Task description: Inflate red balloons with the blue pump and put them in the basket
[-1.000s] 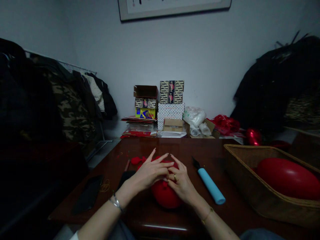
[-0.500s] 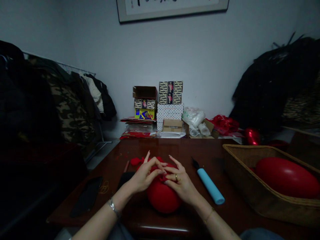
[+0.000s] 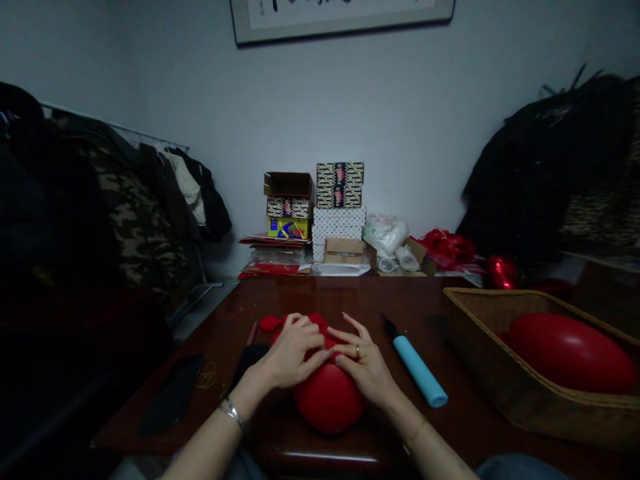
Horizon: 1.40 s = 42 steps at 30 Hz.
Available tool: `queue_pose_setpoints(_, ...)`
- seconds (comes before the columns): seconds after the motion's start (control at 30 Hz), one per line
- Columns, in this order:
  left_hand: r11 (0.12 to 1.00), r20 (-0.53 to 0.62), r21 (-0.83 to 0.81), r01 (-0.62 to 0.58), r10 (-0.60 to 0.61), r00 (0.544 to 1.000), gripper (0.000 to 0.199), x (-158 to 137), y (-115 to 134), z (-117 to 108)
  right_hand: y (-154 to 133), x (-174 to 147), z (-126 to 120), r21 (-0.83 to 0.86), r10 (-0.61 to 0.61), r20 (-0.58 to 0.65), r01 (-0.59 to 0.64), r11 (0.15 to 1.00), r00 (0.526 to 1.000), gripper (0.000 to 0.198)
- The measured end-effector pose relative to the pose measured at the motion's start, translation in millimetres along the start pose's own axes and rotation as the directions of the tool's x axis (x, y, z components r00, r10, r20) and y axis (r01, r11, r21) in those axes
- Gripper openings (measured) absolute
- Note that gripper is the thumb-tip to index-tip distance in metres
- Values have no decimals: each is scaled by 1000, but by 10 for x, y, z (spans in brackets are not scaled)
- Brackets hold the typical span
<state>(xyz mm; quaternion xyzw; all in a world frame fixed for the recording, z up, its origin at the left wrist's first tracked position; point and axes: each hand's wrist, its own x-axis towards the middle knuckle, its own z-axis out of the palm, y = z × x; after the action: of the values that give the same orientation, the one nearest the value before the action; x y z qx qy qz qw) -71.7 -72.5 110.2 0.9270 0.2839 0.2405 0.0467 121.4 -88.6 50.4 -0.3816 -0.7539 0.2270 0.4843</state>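
An inflated red balloon [image 3: 330,399] is held between my hands near the table's front edge. My left hand [image 3: 296,352] curls over its upper left, thumb and fingers closed at the neck end. From the right, my right hand [image 3: 361,360] pinches the same spot with thumb and fingers, while its other fingers reach up and forward. The neck itself is mostly hidden by my fingers. Just behind my hands lie several limp red balloons [image 3: 271,324]. A light blue hand pump [image 3: 420,371] with a black nozzle lies to the right of my right hand.
A wicker basket [image 3: 505,393] holding a large red balloon [image 3: 570,350] stands on the right of the dark wooden table [image 3: 400,300]. At left lie a black phone [image 3: 173,393] and thin rubber bands [image 3: 206,376]. Stacked boxes [image 3: 339,230] stand beyond the table.
My left hand has turned over and its raised fingers have curled down onto the balloon's neck end. My right hand stays at the same place; the balloon has shifted slightly down.
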Motion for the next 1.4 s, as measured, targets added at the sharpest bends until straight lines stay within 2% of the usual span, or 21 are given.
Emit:
queue_pose_setpoints(0.07, 996, -29, -85, 11, -14, 999, 30, -16, 8, 48, 24, 14, 19, 34, 22, -24, -21, 999, 999, 16)
queue_pose_setpoints(0.17, 938, -114, -347, 15, -59, 992, 35, -56, -4, 173, 54, 34, 40, 101, 63, -89, -54, 993, 994, 13)
queue_pose_setpoints(0.27, 797, -203, -604, 3, -158, 967, 33, -101, -60, 309, 70, 37, 58, 133, 84, -128, -67, 989, 988, 12)
queue_pose_setpoints(0.4, 568, -183, -821, 54, -352, 918, 29, -137, -169, 416, 76, 18, 100, 145, 89, -140, -69, 987, 986, 12)
queue_pose_setpoints(0.47, 465, -142, -881, 84, -431, 891, 29, -139, -209, 440, 80, 14, 128, 148, 94, -141, -73, 986, 986, 13)
queue_pose_setpoints(0.57, 374, -88, -918, 135, -522, 848, 33, -122, -228, 474, 83, 18, 168, 134, 98, -149, -78, 988, 984, 14)
queue_pose_setpoints(0.73, 326, -65, -925, 194, -641, 765, 44, -82, -181, 558, 86, 26, 217, 85, 94, -181, -80, 993, 979, 16)
queue_pose_setpoints(0.8, 301, -59, -933, 194, -663, 746, 47, -79, -158, 579, 94, 31, 235, 65, 98, -190, -88, 994, 977, 18)
queue_pose_setpoints(0.9, 340, -95, -922, 183, -659, 746, 44, -91, -135, 582, 114, 48, 265, 49, 110, -203, -102, 994, 973, 18)
queue_pose_setpoints(1.13, 675, -286, -698, 238, -567, 772, 35, -128, -167, 599, 130, 101, 375, -26, 107, -242, -117, 993, 964, 19)
queue_pose_setpoints(1.27, 742, -322, -608, 283, -556, 766, 39, -132, -220, 661, 123, 94, 443, -83, 78, -238, -100, 991, 968, 25)
queue_pose_setpoints(1.4, 788, -372, -530, 314, -549, 749, 21, -146, -243, 713, 123, 69, 481, -80, 64, -218, -83, 993, 974, 24)
